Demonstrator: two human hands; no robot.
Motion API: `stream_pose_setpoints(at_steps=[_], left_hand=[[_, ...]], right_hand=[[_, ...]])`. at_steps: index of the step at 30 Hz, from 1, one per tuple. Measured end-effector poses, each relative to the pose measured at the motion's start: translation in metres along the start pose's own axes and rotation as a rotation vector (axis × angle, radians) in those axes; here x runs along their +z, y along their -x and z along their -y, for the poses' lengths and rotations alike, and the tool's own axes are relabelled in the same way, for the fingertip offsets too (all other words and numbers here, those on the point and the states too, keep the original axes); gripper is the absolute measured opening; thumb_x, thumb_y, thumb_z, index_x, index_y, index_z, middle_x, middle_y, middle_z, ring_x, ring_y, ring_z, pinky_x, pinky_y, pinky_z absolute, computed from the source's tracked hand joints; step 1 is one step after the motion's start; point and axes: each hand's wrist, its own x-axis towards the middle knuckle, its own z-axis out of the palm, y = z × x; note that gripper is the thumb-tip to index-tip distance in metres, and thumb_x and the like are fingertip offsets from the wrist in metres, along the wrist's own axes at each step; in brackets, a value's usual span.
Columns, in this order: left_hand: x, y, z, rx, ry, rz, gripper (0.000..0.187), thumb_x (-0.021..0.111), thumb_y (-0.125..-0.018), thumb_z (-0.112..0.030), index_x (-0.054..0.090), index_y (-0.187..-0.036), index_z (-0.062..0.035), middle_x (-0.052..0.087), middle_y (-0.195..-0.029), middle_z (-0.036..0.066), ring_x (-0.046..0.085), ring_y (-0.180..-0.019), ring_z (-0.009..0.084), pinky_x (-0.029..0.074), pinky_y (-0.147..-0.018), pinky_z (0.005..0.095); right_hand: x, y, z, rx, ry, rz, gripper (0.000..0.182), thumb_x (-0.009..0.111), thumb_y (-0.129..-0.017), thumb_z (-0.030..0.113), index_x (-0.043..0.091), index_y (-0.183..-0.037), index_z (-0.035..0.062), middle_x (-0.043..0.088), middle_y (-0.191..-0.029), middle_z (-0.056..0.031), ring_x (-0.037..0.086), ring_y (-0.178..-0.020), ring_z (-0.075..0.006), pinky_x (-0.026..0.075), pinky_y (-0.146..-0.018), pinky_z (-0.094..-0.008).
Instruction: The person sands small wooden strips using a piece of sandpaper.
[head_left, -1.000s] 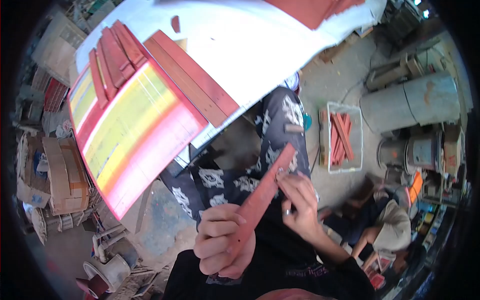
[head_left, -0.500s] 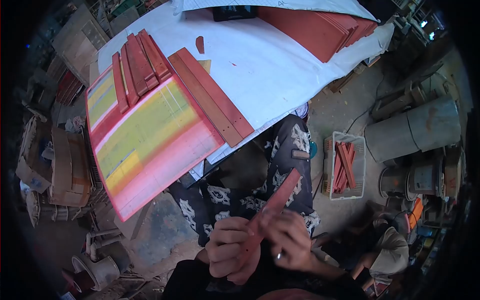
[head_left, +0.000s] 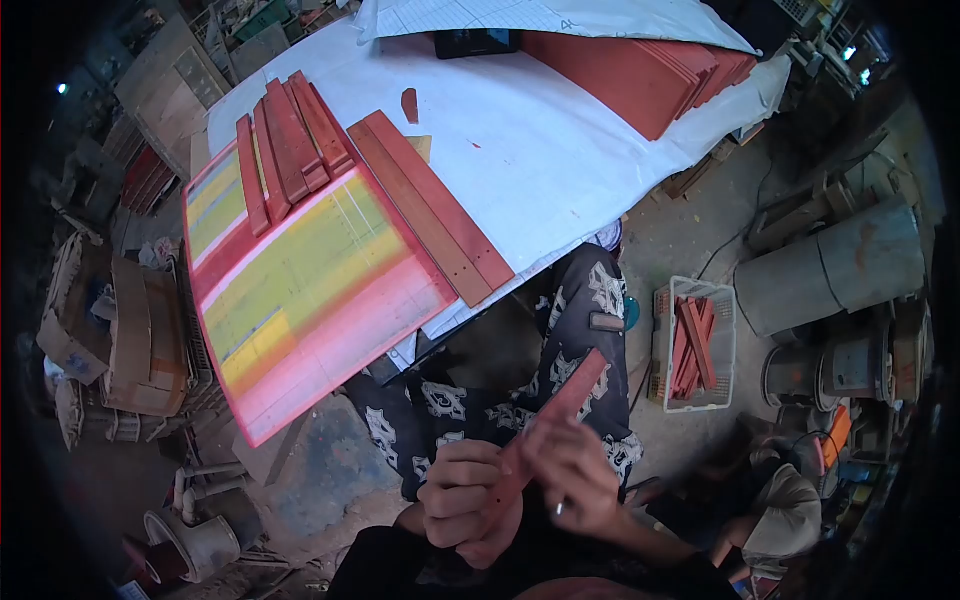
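Note:
A long reddish-brown wooden slat (head_left: 577, 390) slants up from my lap, with small dark holes near its lower end. My left hand (head_left: 458, 497) is wrapped round that lower end. Against the slat's middle, my right hand (head_left: 578, 478), with a ring on one finger, presses its curled fingers. Motion smears the fingertips, and whatever they may pinch is hidden. On my patterned trouser leg lies a small brown block (head_left: 606, 322), beyond the slat's far tip.
Several red slats (head_left: 285, 145) lie on a painted board (head_left: 330, 265) at the left of the white-covered table (head_left: 540, 170). Stacked red panels (head_left: 640, 80) stand behind. Right of my leg, a white plastic basket (head_left: 697, 406) holds more slats. Another person (head_left: 785, 505) sits at lower right.
The surroundings appear slightly lower in view as my head shifts. My left hand keeps its hold on the slat; my right hand stays at its middle, blurred by motion.

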Motion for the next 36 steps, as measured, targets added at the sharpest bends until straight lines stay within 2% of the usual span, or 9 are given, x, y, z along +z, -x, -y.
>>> stream_pose_setpoints(at_steps=[5,11,16,19,22,24,28,32,36], left_hand=[[0.004,-0.002,0.002,0.017,0.013,-0.034,0.03,0.042,-0.094,-0.031,0.038,-0.076,-0.0067,0.04,-0.07,0.006,0.043,-0.05,0.0166,0.046,-0.042,0.0303],[0.015,-0.001,0.011,0.009,0.026,-0.151,0.028,0.049,-0.091,-0.025,0.037,-0.074,-0.0062,0.042,-0.068,0.006,0.044,-0.046,0.0144,0.047,-0.038,0.0276],[0.009,0.003,0.016,-0.022,0.001,-0.149,0.028,0.05,-0.091,-0.026,0.035,-0.078,-0.0066,0.042,-0.068,0.006,0.044,-0.046,0.0147,0.047,-0.036,0.0275],[0.02,0.005,0.018,-0.034,0.103,-0.137,0.027,0.051,-0.092,-0.023,0.033,-0.094,-0.003,0.042,-0.072,0.009,0.048,-0.051,0.019,0.048,-0.047,0.0325],[0.027,0.017,0.025,-0.216,0.196,-0.099,0.039,0.06,-0.088,-0.016,0.029,-0.109,-0.0045,0.049,-0.079,0.011,0.057,-0.064,0.0212,0.052,-0.058,0.0345],[0.011,0.027,0.034,-0.395,0.061,0.196,0.042,0.063,-0.087,-0.011,0.03,-0.112,-0.0048,0.053,-0.088,0.013,0.059,-0.075,0.022,0.052,-0.069,0.0362],[0.001,0.064,0.026,-0.874,-0.172,0.422,0.033,0.057,-0.09,-0.003,0.033,-0.112,-0.003,0.057,-0.1,0.017,0.061,-0.094,0.0252,0.05,-0.087,0.0383],[-0.015,0.069,0.022,-1.145,-0.04,0.2,0.021,0.045,-0.093,0.009,0.036,-0.11,-0.0002,0.055,-0.108,0.018,0.056,-0.114,0.0306,0.044,-0.1,0.0408],[-0.022,0.046,0.017,-1.161,0.027,0.153,0.018,0.046,-0.093,0.005,0.038,-0.107,-0.0016,0.057,-0.104,0.018,0.06,-0.108,0.0327,0.045,-0.1,0.0476]], right_hand=[[0.006,0.014,-0.075,0.297,0.104,-0.089,0.056,0.055,-0.059,-0.011,0.063,-0.113,-0.0009,0.06,-0.106,-0.0171,0.059,-0.105,-0.0346,0.042,-0.096,-0.0502],[-0.002,-0.01,0.006,0.021,-0.136,0.005,0.05,0.058,-0.061,-0.007,0.065,-0.111,-0.0024,0.061,-0.108,-0.0165,0.059,-0.109,-0.0367,0.04,-0.102,-0.0517],[0.008,0.008,-0.083,0.185,0.15,-0.068,0.058,0.054,-0.062,-0.012,0.061,-0.119,-0.0003,0.06,-0.107,-0.0171,0.06,-0.105,-0.0344,0.039,-0.103,-0.0504],[0.008,0.021,-0.132,0.301,0.213,-0.085,0.059,0.049,-0.064,-0.016,0.059,-0.12,-0.0011,0.059,-0.11,-0.0166,0.059,-0.106,-0.0352,0.041,-0.101,-0.0452],[0.002,0.02,-0.144,0.419,0.139,-0.068,0.059,0.045,-0.067,-0.019,0.057,-0.122,-0.002,0.057,-0.112,-0.0187,0.057,-0.108,-0.036,0.042,-0.098,-0.0354],[0.002,0.018,-0.143,0.433,0.109,-0.093,0.059,0.044,-0.067,-0.019,0.057,-0.122,-0.0015,0.057,-0.113,-0.0189,0.057,-0.109,-0.0352,0.042,-0.097,-0.0343],[0.006,0.022,-0.147,0.436,0.088,-0.146,0.058,0.045,-0.067,-0.018,0.057,-0.122,-0.0028,0.056,-0.117,-0.0186,0.057,-0.112,-0.0335,0.042,-0.098,-0.033],[0.012,0.031,-0.15,0.425,0.057,-0.304,0.044,0.044,-0.083,-0.009,0.055,-0.126,-0.0031,0.053,-0.125,-0.0165,0.056,-0.115,-0.03,0.04,-0.101,-0.0338],[0.011,0.025,-0.15,0.531,-0.269,-0.58,0.04,0.045,-0.098,0.009,0.045,-0.136,-0.0022,0.046,-0.136,-0.015,0.055,-0.118,-0.0275,0.039,-0.103,-0.0353]])
